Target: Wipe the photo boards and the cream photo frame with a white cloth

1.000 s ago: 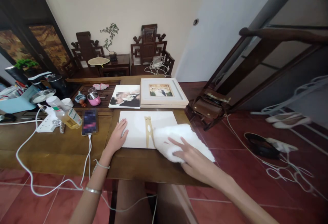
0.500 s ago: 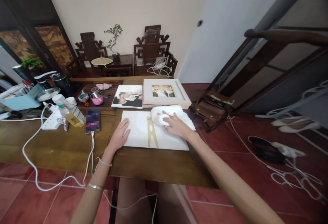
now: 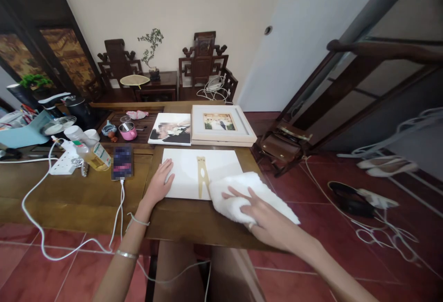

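Note:
A white panel (image 3: 180,173) with a tan, long-legged animal figure (image 3: 201,173) lies flat on the brown table. My left hand (image 3: 161,182) rests with its fingers stretched over the panel's left edge and holds nothing. Bunched under my right hand (image 3: 261,212) is a white fluffy cloth (image 3: 238,191), gripped between thumb and fingers. The cloth covers the panel's lower right corner and part of the figure, and spreads past the panel's edge over the table.
Behind the panel lie a photo print (image 3: 169,129) and a framed picture (image 3: 221,127). To the left are a phone (image 3: 122,162) on a white cable, an oil bottle (image 3: 93,154), a power strip (image 3: 64,161) and a pink cup (image 3: 128,130). A wooden chair (image 3: 204,57) stands beyond the table.
My right hand has drawn the cloth from the panel's upper right down toward me, to its lower right corner. My left hand has stayed on the left edge.

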Motion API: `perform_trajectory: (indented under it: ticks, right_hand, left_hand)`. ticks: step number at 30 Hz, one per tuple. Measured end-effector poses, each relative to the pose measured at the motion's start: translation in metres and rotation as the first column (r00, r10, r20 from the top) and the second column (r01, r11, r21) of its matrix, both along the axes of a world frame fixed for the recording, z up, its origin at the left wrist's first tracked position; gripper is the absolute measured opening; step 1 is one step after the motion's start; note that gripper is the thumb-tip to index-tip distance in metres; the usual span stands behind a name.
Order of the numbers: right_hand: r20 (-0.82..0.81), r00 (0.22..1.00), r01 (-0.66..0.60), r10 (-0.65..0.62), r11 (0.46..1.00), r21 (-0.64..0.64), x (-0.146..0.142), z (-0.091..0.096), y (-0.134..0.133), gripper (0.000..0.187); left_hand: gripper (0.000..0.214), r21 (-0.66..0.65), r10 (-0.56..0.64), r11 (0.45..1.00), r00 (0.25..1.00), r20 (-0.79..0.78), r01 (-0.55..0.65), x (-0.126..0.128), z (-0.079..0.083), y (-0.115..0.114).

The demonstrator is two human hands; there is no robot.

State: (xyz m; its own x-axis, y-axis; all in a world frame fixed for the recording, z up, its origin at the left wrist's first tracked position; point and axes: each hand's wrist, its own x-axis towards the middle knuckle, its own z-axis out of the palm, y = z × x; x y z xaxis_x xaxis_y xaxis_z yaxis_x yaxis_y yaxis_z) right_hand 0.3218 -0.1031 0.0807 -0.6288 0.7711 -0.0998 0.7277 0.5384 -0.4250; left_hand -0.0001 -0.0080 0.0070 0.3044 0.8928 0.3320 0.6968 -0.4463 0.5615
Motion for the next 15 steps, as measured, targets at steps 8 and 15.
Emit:
perform_trajectory:
  ticks: [8, 15]
  right_hand:
    - [0.029, 0.990, 0.133, -0.140, 0.975, 0.176, -0.025, -0.012, 0.124, 0.022]
    - [-0.004, 0.994, 0.107, -0.108, 0.979, 0.175, -0.021, -0.017, 0.103, 0.025]
  left_hand:
    - [0.045, -0.024, 0.002, 1.000, 1.000, -0.011, -0.002, -0.002, 0.003, 0.001]
    - [0.046, -0.028, 0.000, 1.000, 1.000, -0.009, 0.000, -0.002, 0.004, 0.001]
